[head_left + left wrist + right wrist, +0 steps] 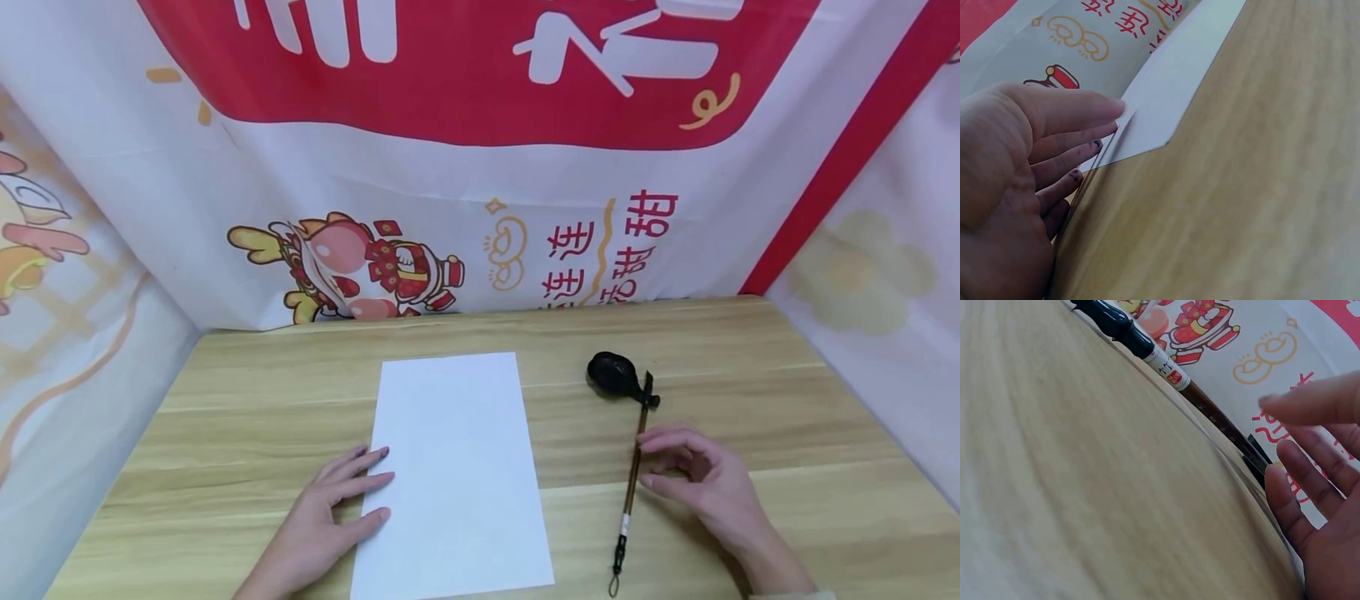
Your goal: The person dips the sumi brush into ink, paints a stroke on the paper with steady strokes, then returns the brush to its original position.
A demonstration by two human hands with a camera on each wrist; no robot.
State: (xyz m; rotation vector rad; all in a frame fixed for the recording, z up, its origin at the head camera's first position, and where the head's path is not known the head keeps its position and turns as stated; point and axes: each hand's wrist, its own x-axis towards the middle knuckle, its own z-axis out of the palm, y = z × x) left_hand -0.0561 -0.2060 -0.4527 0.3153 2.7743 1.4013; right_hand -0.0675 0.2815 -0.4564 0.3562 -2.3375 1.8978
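Observation:
A sheet of white paper (453,475) lies on the wooden table. My left hand (324,518) rests at its left edge, fingers spread and fingertips over the sheet. Dark stains mark some fingertips (1095,145) in the left wrist view. To the right lies a brush (632,479) with a brown handle, a white label and a hanging loop at its near end. The far end of the brush lies across the handle of a small black spoon-shaped dish (611,375). My right hand (708,483) is beside the brush, loosely curved, with thumb and fingers apart and fingertips right at the handle.
Printed cloth (465,183) hangs behind the table (247,400), with red lettering and cartoon figures. More cloth walls (877,350) stand along the left and right sides.

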